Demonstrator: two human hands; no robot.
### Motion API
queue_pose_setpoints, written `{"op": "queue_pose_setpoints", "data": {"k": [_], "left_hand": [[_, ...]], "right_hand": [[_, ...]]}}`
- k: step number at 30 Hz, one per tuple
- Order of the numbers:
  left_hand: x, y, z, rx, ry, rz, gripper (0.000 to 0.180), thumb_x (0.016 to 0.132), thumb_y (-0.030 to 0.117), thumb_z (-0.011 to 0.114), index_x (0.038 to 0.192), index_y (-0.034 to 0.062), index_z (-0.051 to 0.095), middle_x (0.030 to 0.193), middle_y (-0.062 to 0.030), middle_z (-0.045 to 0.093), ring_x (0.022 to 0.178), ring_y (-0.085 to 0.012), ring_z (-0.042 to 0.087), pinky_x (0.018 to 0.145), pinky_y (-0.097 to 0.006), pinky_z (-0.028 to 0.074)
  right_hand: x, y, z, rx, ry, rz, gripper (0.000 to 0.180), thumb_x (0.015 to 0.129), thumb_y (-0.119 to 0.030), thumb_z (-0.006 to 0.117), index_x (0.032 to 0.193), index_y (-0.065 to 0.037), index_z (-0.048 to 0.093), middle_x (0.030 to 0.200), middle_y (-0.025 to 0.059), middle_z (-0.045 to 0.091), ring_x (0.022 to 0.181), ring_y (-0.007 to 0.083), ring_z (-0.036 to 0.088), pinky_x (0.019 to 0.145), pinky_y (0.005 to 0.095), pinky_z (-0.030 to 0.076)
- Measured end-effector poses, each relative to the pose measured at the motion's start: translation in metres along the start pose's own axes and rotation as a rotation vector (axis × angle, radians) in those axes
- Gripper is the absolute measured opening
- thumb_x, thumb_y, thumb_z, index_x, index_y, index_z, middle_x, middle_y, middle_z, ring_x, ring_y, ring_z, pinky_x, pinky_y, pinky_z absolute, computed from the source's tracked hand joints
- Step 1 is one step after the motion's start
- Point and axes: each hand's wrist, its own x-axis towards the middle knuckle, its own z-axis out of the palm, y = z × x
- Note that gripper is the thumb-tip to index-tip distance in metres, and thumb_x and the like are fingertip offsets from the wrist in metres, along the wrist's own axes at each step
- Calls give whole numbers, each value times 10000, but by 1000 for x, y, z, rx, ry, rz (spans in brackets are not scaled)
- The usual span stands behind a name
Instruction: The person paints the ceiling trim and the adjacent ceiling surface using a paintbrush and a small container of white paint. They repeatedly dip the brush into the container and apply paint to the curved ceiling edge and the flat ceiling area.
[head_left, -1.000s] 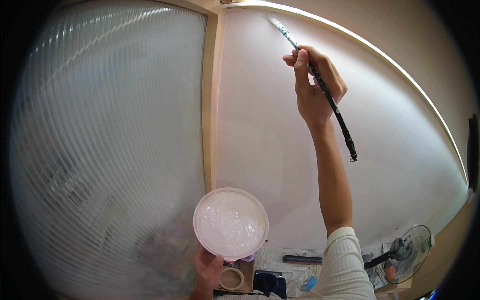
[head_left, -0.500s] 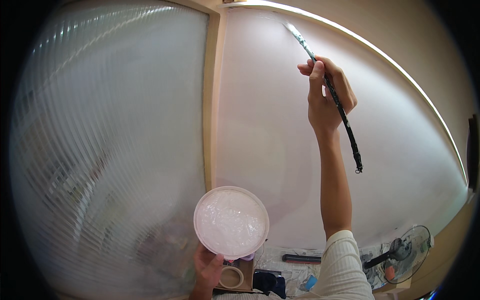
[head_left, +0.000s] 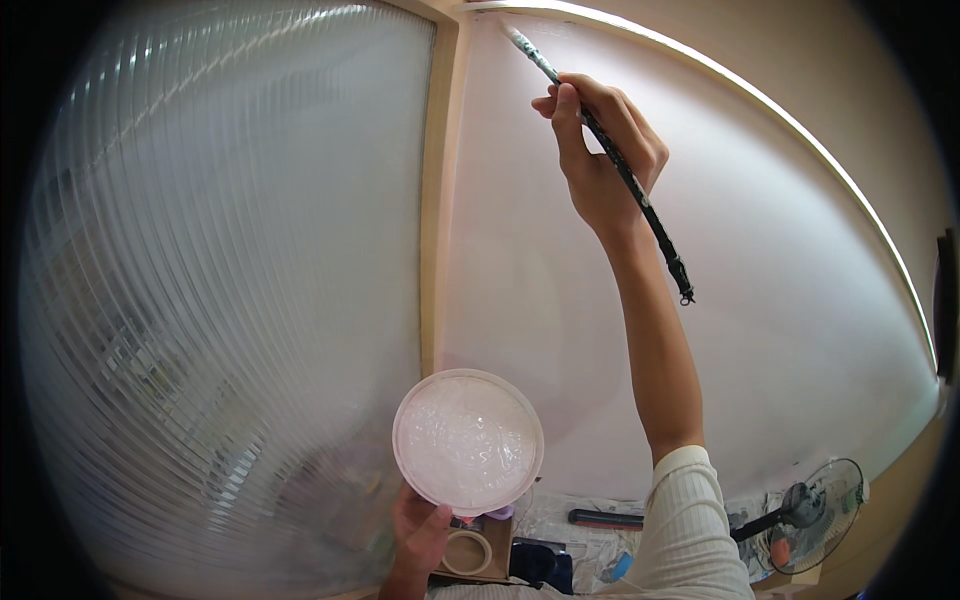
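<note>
My right hand (head_left: pixel 612 150) is raised high and closed around a long paintbrush (head_left: pixel 645 205) with a dark, paint-spotted handle. Its pale bristles meet the pinkish-white wall (head_left: pixel 560 330) near the top left corner, beside the wooden frame. Low in the middle, my left hand (head_left: pixel 422 525) grips the near edge of a round white tub (head_left: pixel 468 440), thumb on the outside. Glossy, pale, wet-looking paint shows inside the tub. Its underside and my left fingers beneath it are partly hidden.
Left of the wall runs a wooden frame (head_left: pixel 440 200) holding a ribbed translucent panel (head_left: pixel 250 250). A bright light strip (head_left: pixel 760 95) edges the wall's top. Below stand a fan (head_left: pixel 815 515), a roll of tape (head_left: pixel 467 553), a dark blue cloth-like item (head_left: pixel 540 567) and paper sheeting.
My right hand has moved left and slightly up with the paintbrush, its bristles travelling along the wall's top toward the wooden frame. The tub has stayed nearly in place.
</note>
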Motion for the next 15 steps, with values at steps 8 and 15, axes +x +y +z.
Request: {"op": "queue_pose_setpoints", "data": {"k": [8,15], "left_hand": [[-2,-4,-4,-30,19,6,641,873,8,647,1445,-33,362,1394,-187,511,1282,-297,539,1069,-447,465],[0,7,8,-30,-22,-28,637,880,21,645,1445,-37,357,1395,-195,506,1284,-299,537,1070,-449,464]], "right_hand": [[-3,10,6,-17,24,8,32,920,-58,693,940,-33,695,799,66,704,747,150,744,629,235,594],[-2,11,5,-15,31,7,28,918,-62,698,932,-38,693,797,67,707,755,154,749,622,236,582]]}}
